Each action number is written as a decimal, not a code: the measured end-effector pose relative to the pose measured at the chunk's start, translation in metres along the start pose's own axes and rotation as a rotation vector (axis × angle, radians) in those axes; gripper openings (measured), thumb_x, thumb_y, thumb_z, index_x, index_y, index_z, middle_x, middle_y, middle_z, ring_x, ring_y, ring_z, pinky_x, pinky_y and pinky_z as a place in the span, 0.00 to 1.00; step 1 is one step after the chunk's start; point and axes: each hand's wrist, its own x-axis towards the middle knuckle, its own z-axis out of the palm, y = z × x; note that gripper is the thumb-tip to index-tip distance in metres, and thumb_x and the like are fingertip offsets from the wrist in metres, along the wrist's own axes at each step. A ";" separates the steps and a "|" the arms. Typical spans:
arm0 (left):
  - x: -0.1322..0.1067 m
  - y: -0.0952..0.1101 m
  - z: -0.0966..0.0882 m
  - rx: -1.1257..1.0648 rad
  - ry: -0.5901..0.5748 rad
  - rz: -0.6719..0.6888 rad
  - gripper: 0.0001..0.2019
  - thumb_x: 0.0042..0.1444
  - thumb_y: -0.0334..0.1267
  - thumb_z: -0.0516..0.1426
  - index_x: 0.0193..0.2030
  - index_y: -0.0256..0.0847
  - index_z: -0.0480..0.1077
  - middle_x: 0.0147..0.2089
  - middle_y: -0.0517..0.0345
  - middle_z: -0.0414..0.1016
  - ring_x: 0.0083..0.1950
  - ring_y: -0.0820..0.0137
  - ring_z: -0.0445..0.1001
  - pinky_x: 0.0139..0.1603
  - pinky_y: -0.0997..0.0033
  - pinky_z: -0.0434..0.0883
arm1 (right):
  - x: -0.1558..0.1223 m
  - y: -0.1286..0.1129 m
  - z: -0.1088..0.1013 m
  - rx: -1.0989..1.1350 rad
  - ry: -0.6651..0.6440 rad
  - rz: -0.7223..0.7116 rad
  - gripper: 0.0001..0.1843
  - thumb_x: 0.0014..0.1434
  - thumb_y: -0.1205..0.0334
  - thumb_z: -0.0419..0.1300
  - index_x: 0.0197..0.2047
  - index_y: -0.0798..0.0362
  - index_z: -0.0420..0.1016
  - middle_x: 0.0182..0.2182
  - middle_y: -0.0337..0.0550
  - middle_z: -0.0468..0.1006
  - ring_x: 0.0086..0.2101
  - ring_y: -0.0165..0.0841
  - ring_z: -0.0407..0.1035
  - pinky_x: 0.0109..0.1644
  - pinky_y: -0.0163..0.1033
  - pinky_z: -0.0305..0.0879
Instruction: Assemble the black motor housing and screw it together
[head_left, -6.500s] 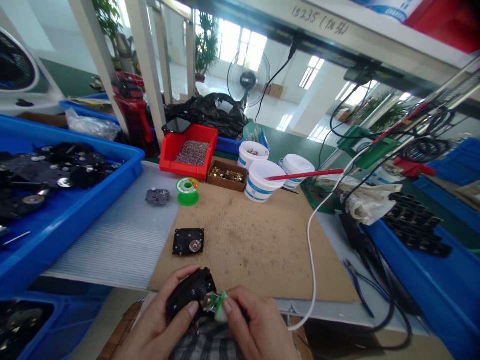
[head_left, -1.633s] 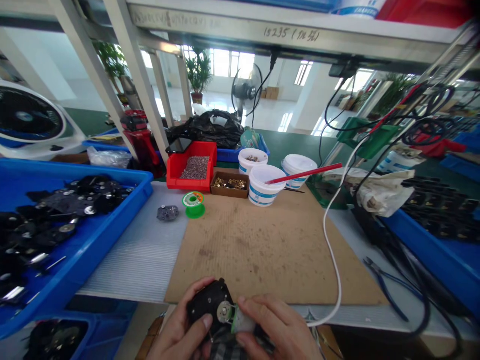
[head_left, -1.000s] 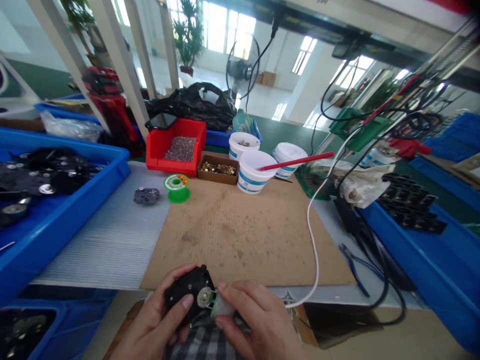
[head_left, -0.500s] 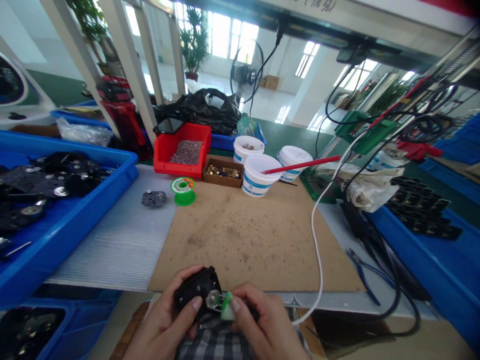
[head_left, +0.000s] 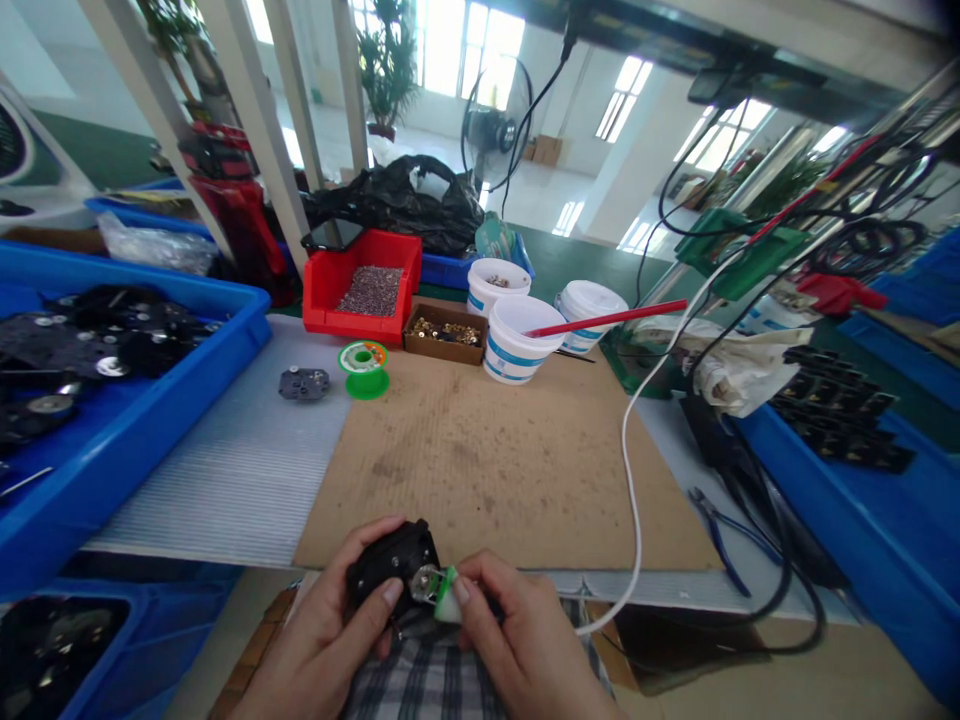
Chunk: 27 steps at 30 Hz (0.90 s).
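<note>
We find the left hand (head_left: 322, 640) curled closed around a black housing (head_left: 382, 568), thumb laid across its top face and the fingers hidden beneath. The right hand (head_left: 525, 650) is pinched narrow, thumb and forefinger closed on a small green piece (head_left: 448, 605) pressed against a round metal disc (head_left: 422, 583) on the housing's right side. Both hands meet just off the near edge of the bench, above a plaid cloth (head_left: 427, 685) on the lap.

Moving outward, we see the cardboard sheet (head_left: 495, 470) begin just beyond the knuckles, with a broad bare stretch running back to the containers. A white cable (head_left: 628, 480) curves down the sheet's right side and passes close to the right wrist. Blue-handled pliers (head_left: 724, 545) lie further right, beside dark cords and the right blue tray (head_left: 862, 520). To the left, ribbed grey matting separates the cardboard from the left blue tray (head_left: 172, 400), which is filled with black parts.

At the far edge of the sheet stand a green spool (head_left: 364, 365), a small grey part (head_left: 304, 383), a red bin (head_left: 365, 290), a brown box (head_left: 445, 335) and white tubs (head_left: 517, 352), one with a red rod (head_left: 607, 320) resting across it.

The housing looks matt black, squarish with rounded corners, tilted toward us. The disc shines silver, and the green piece shows a pale underside.
</note>
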 end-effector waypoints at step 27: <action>0.014 -0.021 -0.002 -0.118 0.067 -0.086 0.32 0.49 0.61 0.62 0.57 0.50 0.67 0.56 0.56 0.73 0.39 0.65 0.71 0.26 0.77 0.73 | 0.011 0.001 0.005 -0.153 0.016 0.017 0.19 0.66 0.54 0.45 0.37 0.53 0.73 0.23 0.42 0.77 0.25 0.34 0.72 0.29 0.34 0.58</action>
